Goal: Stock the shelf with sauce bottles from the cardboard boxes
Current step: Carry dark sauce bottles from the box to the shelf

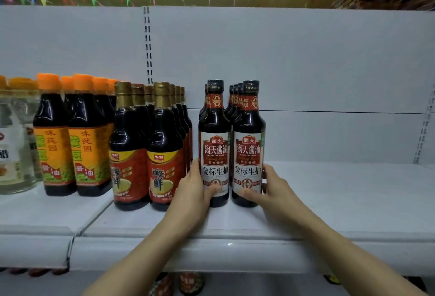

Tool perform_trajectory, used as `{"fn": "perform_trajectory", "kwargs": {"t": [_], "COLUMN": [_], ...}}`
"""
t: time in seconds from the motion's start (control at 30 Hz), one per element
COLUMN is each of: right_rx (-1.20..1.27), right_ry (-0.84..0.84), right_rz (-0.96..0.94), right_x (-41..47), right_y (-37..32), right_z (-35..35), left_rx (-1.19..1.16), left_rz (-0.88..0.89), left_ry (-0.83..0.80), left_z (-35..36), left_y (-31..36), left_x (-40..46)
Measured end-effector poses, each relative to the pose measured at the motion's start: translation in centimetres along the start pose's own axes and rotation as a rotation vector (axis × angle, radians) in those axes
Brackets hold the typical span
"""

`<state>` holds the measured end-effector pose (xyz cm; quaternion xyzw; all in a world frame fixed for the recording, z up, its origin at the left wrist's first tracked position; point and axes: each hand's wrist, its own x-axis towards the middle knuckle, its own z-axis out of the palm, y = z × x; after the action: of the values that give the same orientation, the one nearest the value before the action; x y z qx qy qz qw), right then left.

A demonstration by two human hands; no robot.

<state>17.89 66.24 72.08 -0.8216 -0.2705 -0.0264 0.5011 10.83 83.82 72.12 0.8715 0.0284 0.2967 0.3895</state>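
Two hands are reaching onto the white shelf (329,192) and each is gripping a black-capped soy sauce bottle at the front of its row. The left hand (196,189) is curling round the lower label of the left front bottle (214,145), its thumb lying across the near face and its fingers wrapping behind the left side. The right hand (270,189) is holding the right front bottle (249,145) in the same way, thumb on the near face, fingers round the right side. Both bottles are standing upright on the shelf, just beside each other, with more of the same kind lined up behind them toward the far back panel.

To the left, touching or nearly touching the left hand, gold-capped bottles with red labels (166,149) are standing in two rows. Farther left, orange-capped bottles with yellow labels (87,138) are standing, and at the far left edge a clear bottle (16,145) is showing only in part. Right of the held bottles the shelf surface is running on white. Below the shelf's near edge, caps of bottles (190,282) on a lower level are peeking out.
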Motion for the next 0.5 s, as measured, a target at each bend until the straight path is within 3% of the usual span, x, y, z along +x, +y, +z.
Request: {"fn": "perform_trajectory", "kwargs": {"t": [0.5], "right_rx": [0.043], "right_ry": [-0.021], "right_rz": [0.014], "right_x": [0.58], "right_y": [0.11], "right_z": [0.22], "left_rx": [-0.030], "left_rz": [-0.066], "left_ry": [-0.027], "left_z": [0.47], "left_y": [-0.61], "left_x": [0.60]}}
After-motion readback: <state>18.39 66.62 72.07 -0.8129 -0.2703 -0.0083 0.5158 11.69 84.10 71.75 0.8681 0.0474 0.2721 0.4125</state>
